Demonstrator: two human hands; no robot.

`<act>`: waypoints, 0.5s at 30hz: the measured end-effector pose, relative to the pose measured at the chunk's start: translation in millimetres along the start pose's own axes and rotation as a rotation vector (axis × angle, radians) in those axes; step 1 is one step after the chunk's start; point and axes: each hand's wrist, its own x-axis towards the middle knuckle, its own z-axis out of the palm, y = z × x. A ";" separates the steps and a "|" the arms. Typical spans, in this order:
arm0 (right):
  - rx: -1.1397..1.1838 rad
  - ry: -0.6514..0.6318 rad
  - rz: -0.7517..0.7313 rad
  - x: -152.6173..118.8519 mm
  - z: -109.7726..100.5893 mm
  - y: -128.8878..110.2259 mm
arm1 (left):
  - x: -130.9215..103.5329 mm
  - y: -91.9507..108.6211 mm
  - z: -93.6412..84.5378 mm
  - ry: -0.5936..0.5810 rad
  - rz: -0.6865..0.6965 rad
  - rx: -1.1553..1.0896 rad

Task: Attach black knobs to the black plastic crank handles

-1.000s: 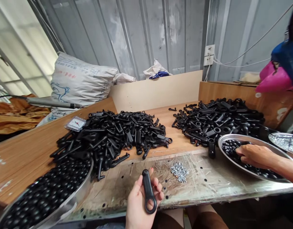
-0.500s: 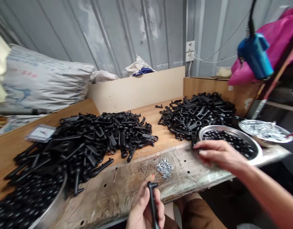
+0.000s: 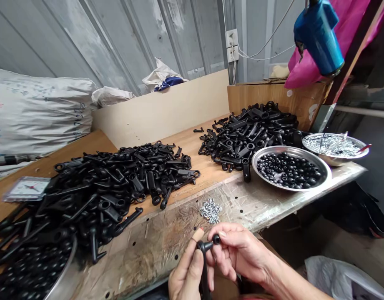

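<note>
While L hand (image 3: 184, 276) closed round a black crank (image 3: 204, 268), btm ctr, its lower end cut off, R hand (image 3: 243, 249) pinched a black ball (image 3: 216, 239) by the peg (image 3: 207, 246); contact unclear.

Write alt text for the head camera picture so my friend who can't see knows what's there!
The left hand holds a black handle while the right hand holds a small black knob close to its peg. Beyond, on a worktable, lie a heap of metal pins, big piles of black handles and a metal bowl of black knobs.
</note>
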 end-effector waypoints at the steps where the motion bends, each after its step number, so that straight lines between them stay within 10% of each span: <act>1: 0.002 0.005 -0.004 0.1 -0.2 1.0 | 0.6 -2.5 -1.9 0.016 0.015 0.033; 15: -0.052 0.161 -0.003 4.5 6.7 8.7 | 0.9 -13.5 -13.7 0.084 0.109 0.146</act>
